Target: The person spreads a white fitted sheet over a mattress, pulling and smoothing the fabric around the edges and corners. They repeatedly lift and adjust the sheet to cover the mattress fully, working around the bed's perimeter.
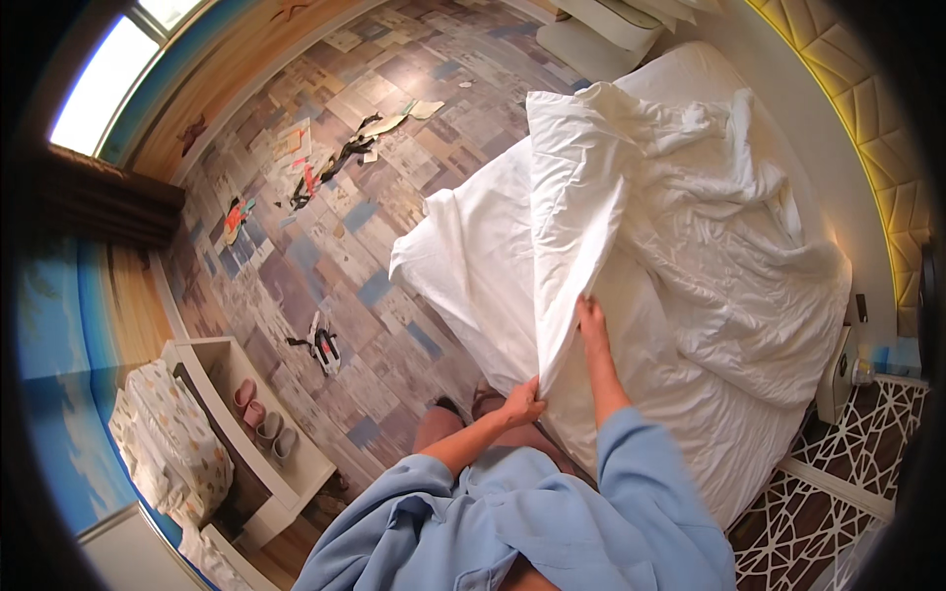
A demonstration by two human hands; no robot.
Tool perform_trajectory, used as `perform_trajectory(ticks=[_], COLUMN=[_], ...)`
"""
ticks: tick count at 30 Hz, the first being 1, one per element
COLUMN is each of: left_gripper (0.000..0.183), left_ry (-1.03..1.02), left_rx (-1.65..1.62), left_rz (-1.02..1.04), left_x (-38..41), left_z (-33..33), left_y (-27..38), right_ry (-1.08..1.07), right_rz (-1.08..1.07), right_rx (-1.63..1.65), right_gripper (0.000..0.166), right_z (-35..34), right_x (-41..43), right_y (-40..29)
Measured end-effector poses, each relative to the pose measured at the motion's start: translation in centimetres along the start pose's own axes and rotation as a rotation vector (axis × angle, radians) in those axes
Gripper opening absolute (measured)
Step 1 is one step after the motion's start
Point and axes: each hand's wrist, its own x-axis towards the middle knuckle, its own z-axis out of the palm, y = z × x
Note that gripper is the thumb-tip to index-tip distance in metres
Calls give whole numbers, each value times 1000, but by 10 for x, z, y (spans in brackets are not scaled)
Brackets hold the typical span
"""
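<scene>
A white duvet lies rumpled over the bed, with one long strip folded back on itself. My left hand grips the near corner of this fold, close to the bed's side and just before my legs. A little farther up and to the right, my right hand pinches the same folded edge. Between the two hands the cloth is drawn fairly taut. Under the duvet shows a white sheet, hanging over the bed's left side towards the floor. Bunched folds cover the far right of the bed.
Scraps and dark straps litter the plank-patterned floor. A small black-and-white object lies nearer. At left stands a white shelf holding slippers. A pale chair stands beyond the bed; a lattice-patterned white unit is at right.
</scene>
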Motion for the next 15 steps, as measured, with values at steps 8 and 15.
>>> perform_trajectory(ticks=[8,15], left_gripper=[33,73], left_ry=[-245,80], left_rx=[-413,-574], left_rz=[-190,-252], left_x=[38,115], left_z=[-66,-216], left_y=[11,91], right_ry=[69,59], right_rz=[-164,-392], right_rx=[109,-514], right_gripper=[33,26], right_z=[103,170], right_x=[28,-54], right_y=[-72,-72])
